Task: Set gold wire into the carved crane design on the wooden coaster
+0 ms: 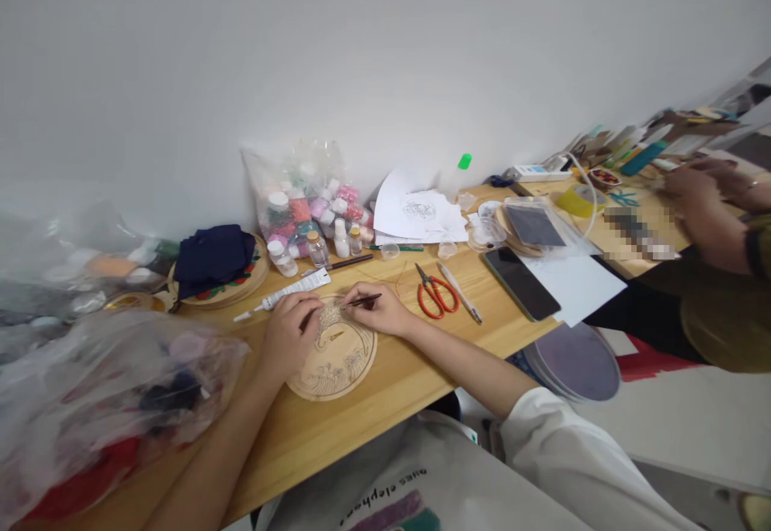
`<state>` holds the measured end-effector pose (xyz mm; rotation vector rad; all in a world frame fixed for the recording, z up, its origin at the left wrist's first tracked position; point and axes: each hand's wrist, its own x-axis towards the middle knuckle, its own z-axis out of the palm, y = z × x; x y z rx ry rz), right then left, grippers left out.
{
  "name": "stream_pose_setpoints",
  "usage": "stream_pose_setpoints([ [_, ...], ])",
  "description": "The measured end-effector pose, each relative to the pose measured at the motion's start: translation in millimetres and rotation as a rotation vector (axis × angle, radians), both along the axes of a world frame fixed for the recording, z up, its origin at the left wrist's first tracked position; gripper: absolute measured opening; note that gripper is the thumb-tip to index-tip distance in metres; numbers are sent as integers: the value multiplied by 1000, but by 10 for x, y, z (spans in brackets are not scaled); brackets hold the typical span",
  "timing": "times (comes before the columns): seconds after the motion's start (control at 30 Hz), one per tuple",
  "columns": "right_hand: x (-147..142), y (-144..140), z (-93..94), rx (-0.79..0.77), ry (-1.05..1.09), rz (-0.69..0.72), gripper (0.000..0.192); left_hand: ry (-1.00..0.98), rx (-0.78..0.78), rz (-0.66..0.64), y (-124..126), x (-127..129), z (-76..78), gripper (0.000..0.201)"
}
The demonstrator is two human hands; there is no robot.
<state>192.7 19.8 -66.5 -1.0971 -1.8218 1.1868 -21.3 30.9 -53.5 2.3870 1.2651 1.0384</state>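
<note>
Wooden disc (332,354) lies on the bench (391,386), the left hand (289,336) pressing its edge. Right hand (377,308) pinches a thin stick (363,301) over it.

Left hand (290,336) hides the round wooden plaque's (334,364) 9 o'clock edge; a blurred patch (638,232) masks something on the desk (397,378) at 3 o'clock.

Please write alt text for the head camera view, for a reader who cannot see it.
A person's left hand steadies a round engraved wooden disc on a wooden table while the right hand holds a thin tool to it. Red scissors, a glue tube and bead jars lie nearby.
</note>
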Motion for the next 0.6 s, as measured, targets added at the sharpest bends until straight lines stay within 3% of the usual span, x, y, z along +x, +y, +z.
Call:
stream_pose_setpoints([
  [0.6, -1, -5, 27, 9, -5, -2, 36, -3, -15, 10, -1, 4, -7, 22],
])
